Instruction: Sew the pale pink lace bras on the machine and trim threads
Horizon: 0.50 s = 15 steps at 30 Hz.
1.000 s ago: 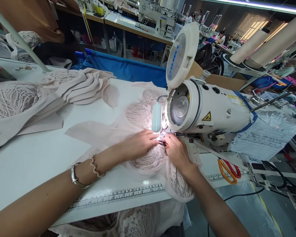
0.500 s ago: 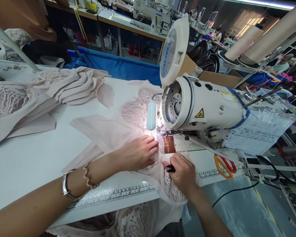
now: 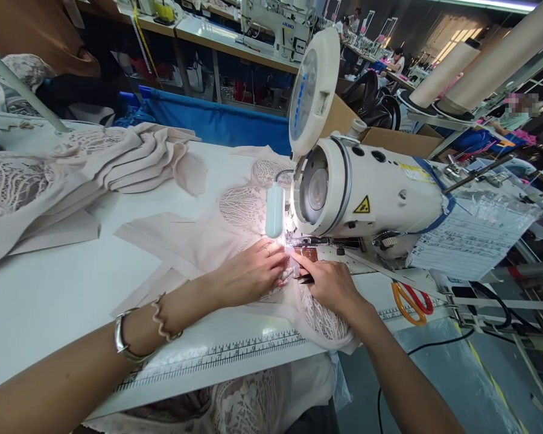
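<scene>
A pale pink lace bra point(image 3: 321, 316) lies under the lit needle area of a white sewing machine point(image 3: 389, 187), one cup near the table's front edge. My left hand point(image 3: 253, 271) is closed on the fabric just left of the needle, fingers bent and close together. From the right, my right hand point(image 3: 335, 286) reaches in, its index finger stretched onto the seam by the presser foot. Tucked in that hand is a small black pointed tool point(image 3: 306, 278), its tips showing beneath the fingers. The needle itself is hidden by glare and a small pale-green lamp point(image 3: 274, 211).
Stacked lace bras point(image 3: 136, 157) lie at the table's left. A printed ruler point(image 3: 217, 355) runs along the front edge. Orange-handled scissors point(image 3: 407, 303) hang at the right, beside red handles. More bra pieces point(image 3: 248, 401) rest below the edge. Thread cones point(image 3: 447, 72) stand behind.
My right hand has moved up and left toward the needle, its index finger now stretched onto the fabric. My left hand has shifted slightly up with the fabric. The machine's handwheel looks turned.
</scene>
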Each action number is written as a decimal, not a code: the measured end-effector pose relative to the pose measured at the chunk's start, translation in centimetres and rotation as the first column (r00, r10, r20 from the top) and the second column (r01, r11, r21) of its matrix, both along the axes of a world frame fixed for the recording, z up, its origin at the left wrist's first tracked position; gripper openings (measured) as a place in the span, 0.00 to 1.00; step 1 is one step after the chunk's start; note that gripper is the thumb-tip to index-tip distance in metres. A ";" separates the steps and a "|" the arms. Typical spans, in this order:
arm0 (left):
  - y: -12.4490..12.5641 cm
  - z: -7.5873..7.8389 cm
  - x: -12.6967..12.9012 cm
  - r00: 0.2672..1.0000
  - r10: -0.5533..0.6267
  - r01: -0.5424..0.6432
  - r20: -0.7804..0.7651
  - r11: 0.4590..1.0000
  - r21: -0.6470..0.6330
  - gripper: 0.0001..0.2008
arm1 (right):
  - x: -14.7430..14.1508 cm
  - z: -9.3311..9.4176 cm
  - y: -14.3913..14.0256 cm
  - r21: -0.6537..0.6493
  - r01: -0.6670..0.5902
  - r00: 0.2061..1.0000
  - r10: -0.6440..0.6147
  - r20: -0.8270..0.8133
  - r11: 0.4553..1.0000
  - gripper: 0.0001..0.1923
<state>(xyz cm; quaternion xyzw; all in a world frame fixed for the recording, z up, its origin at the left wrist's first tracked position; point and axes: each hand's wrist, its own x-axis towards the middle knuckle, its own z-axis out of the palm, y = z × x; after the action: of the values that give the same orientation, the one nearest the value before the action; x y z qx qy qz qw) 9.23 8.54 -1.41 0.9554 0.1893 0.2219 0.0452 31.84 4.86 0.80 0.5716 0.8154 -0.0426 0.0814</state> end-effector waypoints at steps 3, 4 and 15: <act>0.1 -0.2 -0.1 0.999 0.004 -0.003 -0.041 0.999 0.034 0.16 | 0.0 -0.1 0.5 0.010 -0.007 1.000 0.007 -0.007 1.000 0.38; 0.1 -0.2 -0.2 0.999 0.016 -0.015 -0.042 0.999 0.036 0.15 | 0.1 -0.1 0.7 0.012 -0.011 1.000 0.011 -0.020 1.000 0.37; 0.4 -0.5 -0.4 0.993 0.081 -0.069 -0.081 0.988 0.135 0.22 | 0.8 -0.5 1.7 0.094 -0.072 0.989 0.083 -0.121 0.993 0.30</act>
<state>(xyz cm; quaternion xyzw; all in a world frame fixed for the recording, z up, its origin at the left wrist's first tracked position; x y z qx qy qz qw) 8.85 8.90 -1.87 0.9572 0.2118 0.1940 -0.0346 32.61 6.55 0.30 0.5386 0.8417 -0.0385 0.0062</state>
